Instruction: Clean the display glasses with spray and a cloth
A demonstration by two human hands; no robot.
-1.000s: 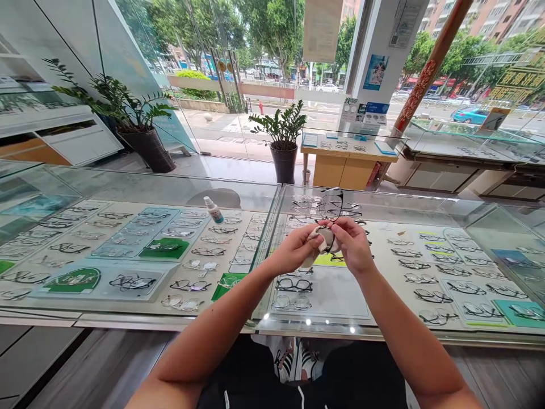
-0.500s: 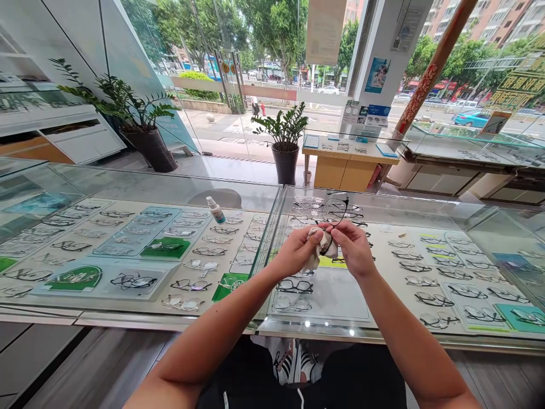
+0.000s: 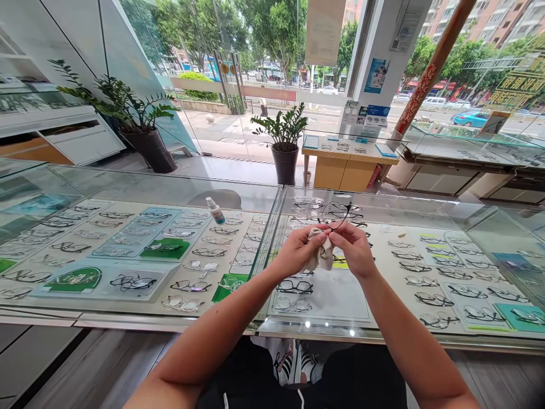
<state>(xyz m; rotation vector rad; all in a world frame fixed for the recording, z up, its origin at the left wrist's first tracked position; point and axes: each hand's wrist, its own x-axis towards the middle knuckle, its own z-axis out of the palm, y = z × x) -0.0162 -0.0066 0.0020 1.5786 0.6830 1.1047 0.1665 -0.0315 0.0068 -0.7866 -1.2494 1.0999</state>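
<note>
Above the glass counter, my two hands meet around a pair of dark-rimmed eyeglasses (image 3: 348, 215). My left hand (image 3: 301, 249) is closed on a pale cleaning cloth (image 3: 314, 260), which bunches against the frame and hangs below the fingers. My right hand (image 3: 354, 247) pinches the eyeglasses by a part hidden behind the fingertips. One rim sticks up beyond the hands; the cloth and fingers cover much of the rest. On the counter to the left stands a small white spray bottle (image 3: 216, 210) with a blue-green label.
The glass display counter (image 3: 272, 227) spans the view, with rows of eyeglasses inside on both sides. Green display pads (image 3: 166, 248) lie among them. Beyond it are a potted plant (image 3: 284, 153), a wooden display table (image 3: 336, 170) and large windows.
The eyeglasses have turned and tipped lower in my fingers, so the rim that stood upright now lies flatter. The cloth has shifted with them; both arms stay nearly in place.
</note>
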